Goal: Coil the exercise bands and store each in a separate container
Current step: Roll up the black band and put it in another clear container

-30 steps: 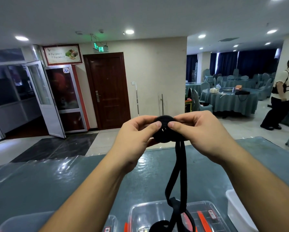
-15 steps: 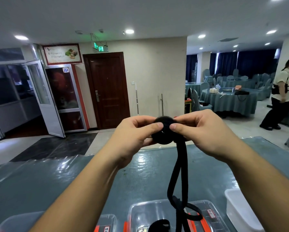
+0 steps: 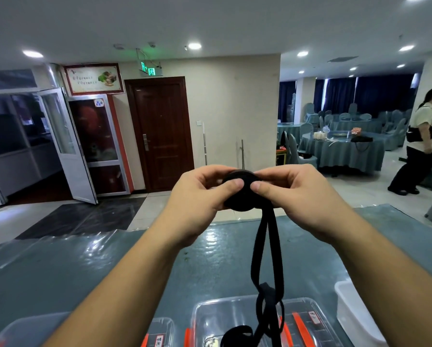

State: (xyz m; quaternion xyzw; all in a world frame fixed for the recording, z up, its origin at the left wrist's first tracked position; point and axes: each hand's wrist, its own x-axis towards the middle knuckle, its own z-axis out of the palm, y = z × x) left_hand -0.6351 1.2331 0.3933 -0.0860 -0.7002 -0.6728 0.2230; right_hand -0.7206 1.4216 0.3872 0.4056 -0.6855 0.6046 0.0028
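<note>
1 head-worn wide-angle camera supplied the only view. It looked forward and slightly down from the person's own position, with both forearms close in the foreground, the tabletop (image 3: 60, 271) directly beneath, and a hall with a brown door (image 3: 162, 131) farther ahead.

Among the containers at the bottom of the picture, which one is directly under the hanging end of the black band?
The clear lidded container with orange clips, right of centre: the black band dangles onto its lid. The clear container to its left and the white tub at the right have nothing over them.
</note>
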